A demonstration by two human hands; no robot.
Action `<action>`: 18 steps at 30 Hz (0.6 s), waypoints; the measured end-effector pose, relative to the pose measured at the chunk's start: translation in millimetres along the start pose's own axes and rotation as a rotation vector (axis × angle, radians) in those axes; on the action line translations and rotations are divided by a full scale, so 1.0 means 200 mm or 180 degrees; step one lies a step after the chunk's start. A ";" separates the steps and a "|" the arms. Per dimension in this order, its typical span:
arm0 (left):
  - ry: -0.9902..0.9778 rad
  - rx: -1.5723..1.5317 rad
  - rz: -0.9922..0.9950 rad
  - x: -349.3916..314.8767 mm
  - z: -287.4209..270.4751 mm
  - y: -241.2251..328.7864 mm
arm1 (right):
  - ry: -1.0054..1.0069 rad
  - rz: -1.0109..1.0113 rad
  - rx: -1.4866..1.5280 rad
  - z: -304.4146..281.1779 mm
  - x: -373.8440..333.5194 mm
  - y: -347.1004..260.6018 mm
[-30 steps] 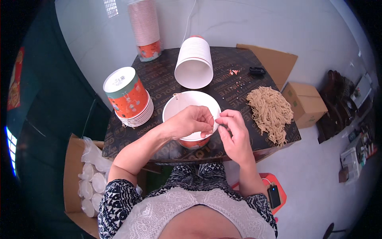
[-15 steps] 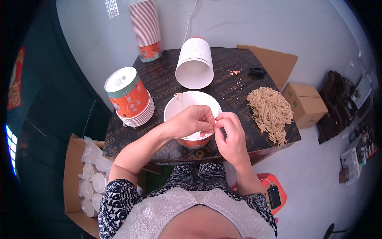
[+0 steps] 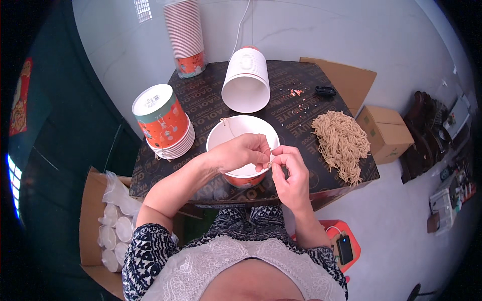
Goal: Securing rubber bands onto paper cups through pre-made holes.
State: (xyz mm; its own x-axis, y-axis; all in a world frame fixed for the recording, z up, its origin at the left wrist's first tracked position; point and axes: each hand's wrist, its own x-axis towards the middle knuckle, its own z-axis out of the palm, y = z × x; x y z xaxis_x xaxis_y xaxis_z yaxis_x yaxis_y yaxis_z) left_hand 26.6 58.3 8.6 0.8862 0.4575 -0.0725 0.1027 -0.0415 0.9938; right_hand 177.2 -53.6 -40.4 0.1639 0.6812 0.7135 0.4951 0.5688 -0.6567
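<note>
A white-lined paper bucket with an orange outside stands upright at the table's near edge. A thin tan cord shows at its far left rim and runs down inside. Over the bucket's mouth, my left hand is closed in a pinch on the cord. My right hand meets it fingertip to fingertip at the right rim, also pinching the cord. The fingers hide most of the cord's end and part of the rim. To the right lies a loose heap of tan cords.
Upside-down stacked buckets stand at left. Another bucket stack lies on its side behind, and a tall wrapped stack stands at the back. Small crumbs and a black object lie at far right. A carton sits lower left.
Both hands stay at the bucket's right rim with the cord. The fingertips have shifted only slightly; the right hand has moved a little left and down.
</note>
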 end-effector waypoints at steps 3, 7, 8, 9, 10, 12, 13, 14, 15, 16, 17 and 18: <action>0.0000 -0.0058 -0.0043 0.01 0.00 0.00 | -0.0002 -0.0199 -0.0052 0.00 0.00 -0.01; 0.0015 -0.0103 -0.0047 0.02 -0.01 0.00 | -0.0046 -0.0264 -0.0181 0.00 -0.02 -0.01; 0.0009 -0.0097 -0.0057 0.01 -0.01 0.00 | -0.0090 -0.0389 -0.0312 0.00 -0.02 -0.01; 0.0004 -0.0091 -0.0067 0.01 -0.01 0.00 | -0.0134 -0.0514 -0.0442 0.00 -0.02 0.00; 0.0004 -0.0092 -0.0071 0.01 -0.01 0.01 | -0.0134 -0.0509 -0.0440 0.00 -0.02 0.00; -0.0076 0.0125 -0.0102 0.01 -0.02 0.03 | -0.0183 -0.0520 -0.0387 0.00 -0.02 -0.01; -0.0080 0.0124 -0.0104 0.01 -0.02 0.03 | -0.0181 -0.0516 -0.0388 0.00 -0.02 0.00; -0.0104 0.0116 -0.0099 0.00 -0.02 0.03 | -0.0188 -0.0541 -0.0407 0.00 -0.02 0.00; -0.0128 0.0107 -0.0092 0.00 -0.02 0.03 | -0.0196 -0.0567 -0.0425 0.00 -0.02 0.00; -0.0127 0.0108 -0.0092 0.00 -0.02 0.03 | -0.0196 -0.0568 -0.0425 0.00 -0.02 0.00; -0.0131 0.0137 -0.0072 0.00 -0.02 0.03 | -0.0208 -0.0551 -0.0395 0.00 -0.02 0.00; -0.0135 0.0168 -0.0053 0.00 -0.02 0.02 | -0.0219 -0.0535 -0.0364 0.00 -0.01 0.00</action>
State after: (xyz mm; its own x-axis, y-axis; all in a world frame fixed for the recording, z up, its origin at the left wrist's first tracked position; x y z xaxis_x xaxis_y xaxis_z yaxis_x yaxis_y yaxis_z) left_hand 25.1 61.8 13.7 0.9025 0.4205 -0.0935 0.1401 -0.0814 0.9868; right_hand 177.3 -56.0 -41.9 0.0142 0.6133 0.7897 0.6049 0.6236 -0.4952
